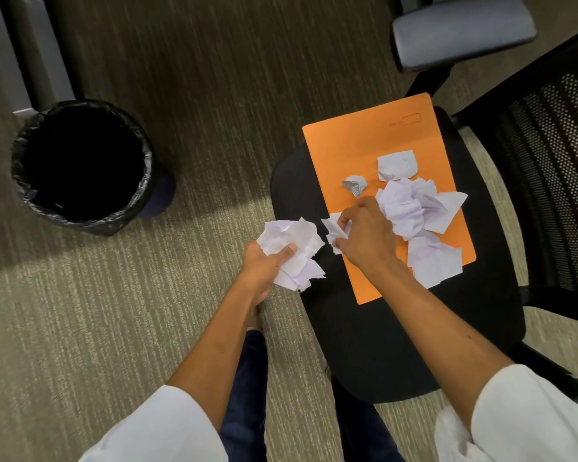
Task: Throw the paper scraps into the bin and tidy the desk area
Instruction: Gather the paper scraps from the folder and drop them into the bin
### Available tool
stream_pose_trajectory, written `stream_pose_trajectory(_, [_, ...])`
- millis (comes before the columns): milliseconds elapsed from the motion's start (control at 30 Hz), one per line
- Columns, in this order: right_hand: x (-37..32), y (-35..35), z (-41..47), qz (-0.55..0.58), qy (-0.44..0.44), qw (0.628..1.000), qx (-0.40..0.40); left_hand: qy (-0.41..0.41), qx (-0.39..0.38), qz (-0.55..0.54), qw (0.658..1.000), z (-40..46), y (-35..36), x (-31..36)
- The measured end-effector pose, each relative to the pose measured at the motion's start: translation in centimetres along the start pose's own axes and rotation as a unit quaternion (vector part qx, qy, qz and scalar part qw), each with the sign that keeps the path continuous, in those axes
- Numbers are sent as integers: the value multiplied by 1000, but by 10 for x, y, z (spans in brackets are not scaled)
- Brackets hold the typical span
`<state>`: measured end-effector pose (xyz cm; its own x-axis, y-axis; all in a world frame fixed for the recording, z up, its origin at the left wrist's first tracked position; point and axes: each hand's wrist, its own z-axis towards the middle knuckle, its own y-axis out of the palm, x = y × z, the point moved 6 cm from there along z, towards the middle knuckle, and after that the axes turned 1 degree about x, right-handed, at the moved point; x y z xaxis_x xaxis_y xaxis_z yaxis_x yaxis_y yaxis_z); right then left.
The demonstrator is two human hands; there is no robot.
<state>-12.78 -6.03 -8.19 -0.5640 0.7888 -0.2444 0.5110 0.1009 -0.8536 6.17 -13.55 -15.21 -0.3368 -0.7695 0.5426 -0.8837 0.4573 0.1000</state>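
Beside the chair seat, left hand clutching a wad of scraps; right hand pinching another scrap; bin well off leftward, nearer the left.

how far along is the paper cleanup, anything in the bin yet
Nothing can be made out in the bin; its inside is too dark to tell. In hand: the left hand clutches a wad of scraps, and the right hand pinches another scrap. Left: a pile of scraps lies on the orange folder on the chair seat.
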Motion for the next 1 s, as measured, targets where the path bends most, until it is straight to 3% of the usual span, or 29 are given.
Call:
stream_pose_trajectory(133, [-1, -2, 3, 26, 4, 999, 19, 0, -6, 1, 1000, 5, 0, -2])
stream_pose_trajectory(267, [14, -15, -1, 163, 64, 984, 18, 3, -19, -2, 1000, 5, 2, -3])
stream_pose_trajectory(300, [18, -19, -3, 234, 93, 968, 13, 1, -20, -4, 1000, 4, 2, -3])
stream_pose_trajectory(367, [18, -21, -12, 438, 151, 886, -33, -1, -43, -19, 999, 2, 6, 0])
stream_pose_trajectory(400, [10, -19, -17, 509, 164, 842, -74, 4, -66, -31, 997, 0, 10, 3])
stream_pose_trajectory(433, [-1, -15, -21, 536, 162, 821, -110, 10, -89, -43, 995, -1, 15, 7])
stream_pose_trajectory(533, [-24, -5, -25, 460, 131, 867, -139, 22, -140, -62, 988, -7, 27, 21])
stream_pose_trajectory(767, [-32, -16, -13, 334, 79, 939, -38, 18, -165, -157, 974, -12, 20, 49])
stream_pose_trajectory(867, [-45, -24, -9, 289, 30, 957, -6, 33, -169, -145, 974, -12, 15, 54])
stream_pose_trajectory(1000, [-65, -24, -9, 273, -17, 962, -22, 46, -118, -130, 983, -7, 1, 58])
